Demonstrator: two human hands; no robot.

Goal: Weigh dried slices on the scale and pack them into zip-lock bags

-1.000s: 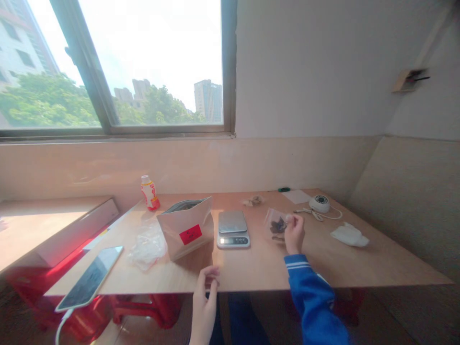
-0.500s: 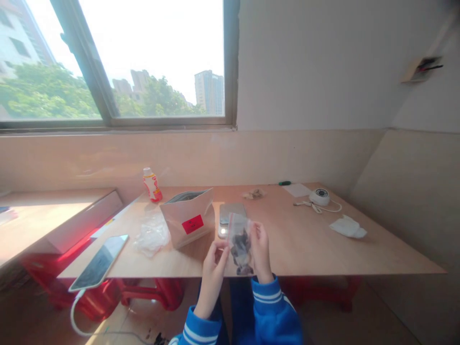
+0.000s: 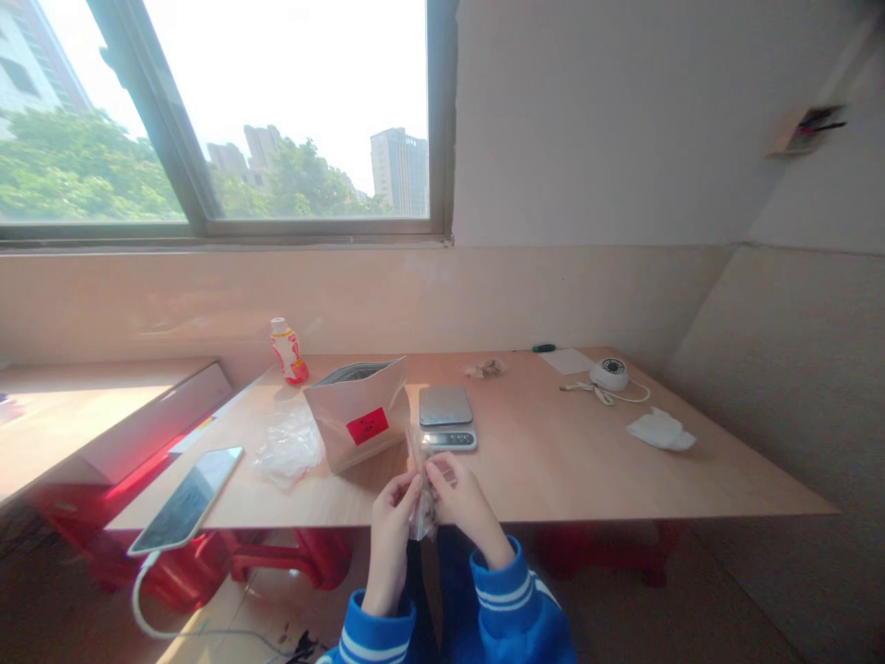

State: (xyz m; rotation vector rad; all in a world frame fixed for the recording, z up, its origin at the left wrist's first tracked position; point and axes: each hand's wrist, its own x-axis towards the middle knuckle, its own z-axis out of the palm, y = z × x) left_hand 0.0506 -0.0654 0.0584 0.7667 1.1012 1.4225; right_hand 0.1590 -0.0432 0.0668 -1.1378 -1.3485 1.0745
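You are holding a small clear bag between both hands at the near edge of the counter. Your left hand and right hand are each pinching its top, the fingers clenched on the plastic, with dark pieces showing inside. The bag is hanging edge-on to you just in front of the scale, the brown pouch is standing to the scale's left, a phone is lying at the counter's near left corner, and a white cloth is sitting well off to the right.
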